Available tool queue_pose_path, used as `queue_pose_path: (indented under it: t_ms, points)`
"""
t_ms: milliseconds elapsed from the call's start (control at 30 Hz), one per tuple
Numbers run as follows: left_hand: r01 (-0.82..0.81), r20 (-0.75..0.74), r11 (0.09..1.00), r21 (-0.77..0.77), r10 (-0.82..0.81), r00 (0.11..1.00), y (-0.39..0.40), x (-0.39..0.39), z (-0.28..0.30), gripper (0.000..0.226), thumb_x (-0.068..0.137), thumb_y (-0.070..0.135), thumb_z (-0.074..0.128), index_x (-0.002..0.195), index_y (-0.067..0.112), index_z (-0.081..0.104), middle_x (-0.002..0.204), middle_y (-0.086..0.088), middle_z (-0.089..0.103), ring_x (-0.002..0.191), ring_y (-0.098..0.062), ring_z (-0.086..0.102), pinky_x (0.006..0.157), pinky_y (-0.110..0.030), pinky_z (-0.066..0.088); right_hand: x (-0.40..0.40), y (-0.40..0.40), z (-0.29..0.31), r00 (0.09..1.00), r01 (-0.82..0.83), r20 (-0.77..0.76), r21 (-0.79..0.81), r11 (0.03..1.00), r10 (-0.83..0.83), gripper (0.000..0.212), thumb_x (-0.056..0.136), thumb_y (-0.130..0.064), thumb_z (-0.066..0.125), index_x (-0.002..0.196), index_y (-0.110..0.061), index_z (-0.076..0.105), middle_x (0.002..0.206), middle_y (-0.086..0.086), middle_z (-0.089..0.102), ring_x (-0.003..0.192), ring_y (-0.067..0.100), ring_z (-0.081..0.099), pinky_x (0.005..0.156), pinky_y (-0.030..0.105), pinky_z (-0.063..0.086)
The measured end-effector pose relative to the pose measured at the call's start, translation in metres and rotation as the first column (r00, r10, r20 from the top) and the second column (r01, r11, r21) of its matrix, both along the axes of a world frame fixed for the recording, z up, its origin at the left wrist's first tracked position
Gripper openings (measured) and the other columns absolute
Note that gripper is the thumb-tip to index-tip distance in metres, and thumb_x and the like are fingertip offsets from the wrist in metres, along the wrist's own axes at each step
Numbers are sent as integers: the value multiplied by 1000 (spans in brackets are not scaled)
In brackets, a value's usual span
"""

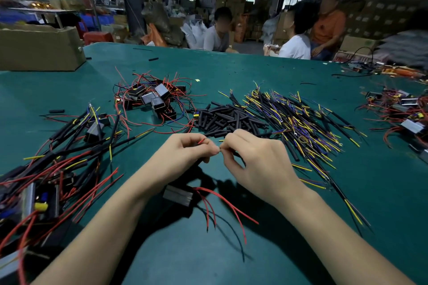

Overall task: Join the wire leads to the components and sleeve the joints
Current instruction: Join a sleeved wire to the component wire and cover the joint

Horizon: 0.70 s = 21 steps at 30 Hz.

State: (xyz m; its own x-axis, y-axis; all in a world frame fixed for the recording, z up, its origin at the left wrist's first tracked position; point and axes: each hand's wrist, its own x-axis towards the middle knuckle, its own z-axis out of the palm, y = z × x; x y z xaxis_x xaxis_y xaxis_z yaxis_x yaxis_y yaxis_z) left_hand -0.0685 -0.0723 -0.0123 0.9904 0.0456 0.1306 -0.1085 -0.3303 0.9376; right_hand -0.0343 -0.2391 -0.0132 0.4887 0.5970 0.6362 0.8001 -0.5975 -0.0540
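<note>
While both hands meet over the middle of the green surface [231, 71], the head view shows the left hand [185, 152] pinching the end of a red wire [202, 141] between thumb and forefinger, fingers curled round it. The right hand [252, 157] is just beside it, fingertips nearly touching the left ones, and pinches something thin and dark; what exactly it holds is too small to tell. Below the wrists lies a small grey-and-black block [177, 195] with several red leads [222, 206] fanning out toward the near edge of the surface.

Beyond the hands sits a heap of short black sleeves [229, 118]. To its right spreads a wide pile of black cables with yellow and blue ends [301, 122]. Behind the sleeves and to the left is a cluster of small black boxes tangled in red wire [152, 99]. At the far left lies a bundle of joined pieces [58, 169], black tubing over red and yellow wires, some with metal-cased parts. Another tangle of parts and red wires [403, 113] lies at the far right edge.

A cardboard box [39, 48] stands on the back left corner of the surface. Past the far edge, three people [294, 39] sit among stacked cartons.
</note>
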Motion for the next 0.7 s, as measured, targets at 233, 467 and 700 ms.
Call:
queue_pose_path:
  t_ms: [233, 467, 700]
  points:
    - [-200, 417, 791, 578, -75, 906, -8, -3, -7, 15, 83, 32, 61, 85, 17, 65, 64, 11, 59, 62, -16, 55, 81, -30, 33, 7, -6, -8, 967, 38, -256, 114, 993, -7, 8, 87, -25, 60, 81, -21, 56, 68, -14, 51, 65, 6, 45, 54, 30, 33]
    - [-360, 574, 612, 704, -193, 796, -1, -3, -1, 24, 84, 31, 55, 74, 15, 70, 65, 3, 65, 60, -21, 59, 74, -38, 37, 11, -1, -8, 817, -4, -545, 323, 947, 190, 14, 86, -13, 62, 73, -19, 60, 62, -11, 57, 51, 7, 50, 52, 26, 42]
    - [-533, 699, 515, 672, -202, 686, -3, -2, 1, 16, 89, 22, 62, 77, 16, 69, 77, 1, 64, 74, -25, 60, 71, -39, 41, 16, -2, -6, 671, 41, -654, 504, 863, 350, 25, 87, -8, 63, 68, -24, 62, 60, -6, 61, 45, 3, 44, 46, 16, 35]
